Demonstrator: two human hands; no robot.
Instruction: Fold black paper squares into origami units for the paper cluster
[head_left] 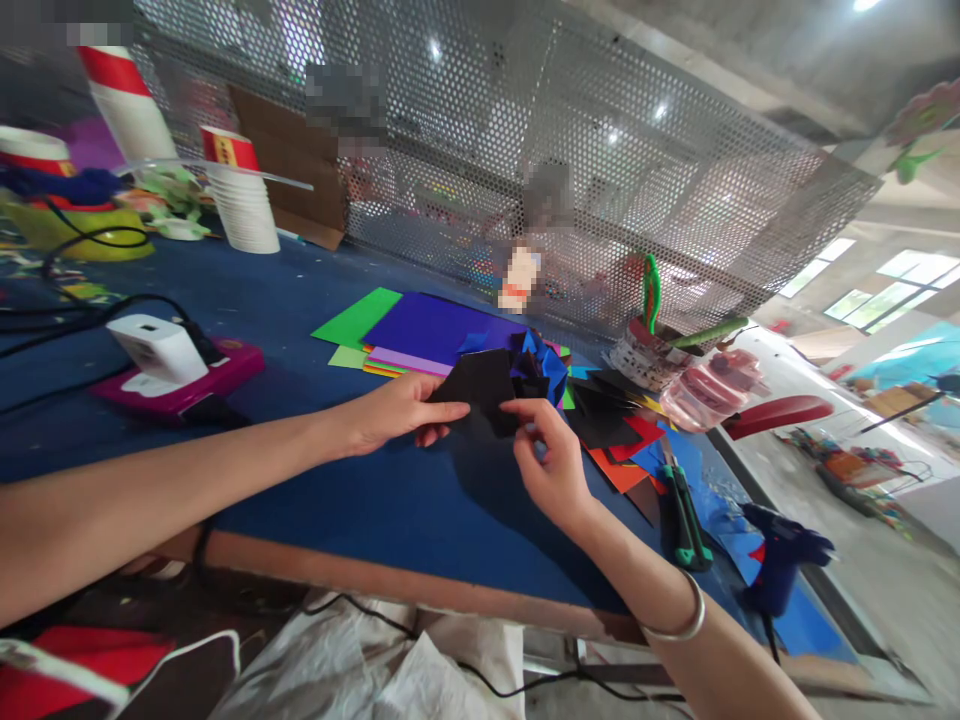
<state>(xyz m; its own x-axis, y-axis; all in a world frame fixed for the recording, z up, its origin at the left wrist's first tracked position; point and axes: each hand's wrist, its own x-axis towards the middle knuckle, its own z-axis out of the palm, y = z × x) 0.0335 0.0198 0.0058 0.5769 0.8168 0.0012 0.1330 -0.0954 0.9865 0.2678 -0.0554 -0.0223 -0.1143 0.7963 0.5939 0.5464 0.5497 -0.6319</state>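
Paper (477,385), black in colour, is located between your two hands, just above the worktop (360,510). Your left hand (409,412) holds its left side: the grip pinches the sheet, thumb on top and fingers curled underneath. Your right hand (551,455) is at the right edge, index fingertip against the sheet and the other fingers bent; you cannot tell whether this grip pinches the edge or only touches it. A bracelet (697,612) circles your right wrist.

Beyond the black sheet, a dark blue sheet (427,325) overlaps a green sheet (360,318). Crumpled blue paper (551,375) is just beside your work. To the right you find black scraps (604,415), a green-and-black cutter (684,515) and, near the corner, a dark blue glue gun (787,550). To your left, a white plug (154,348) sits on a purple power strip (236,368). Stacked paper cups (244,210) stand farther back, near the perforated screen (450,180).
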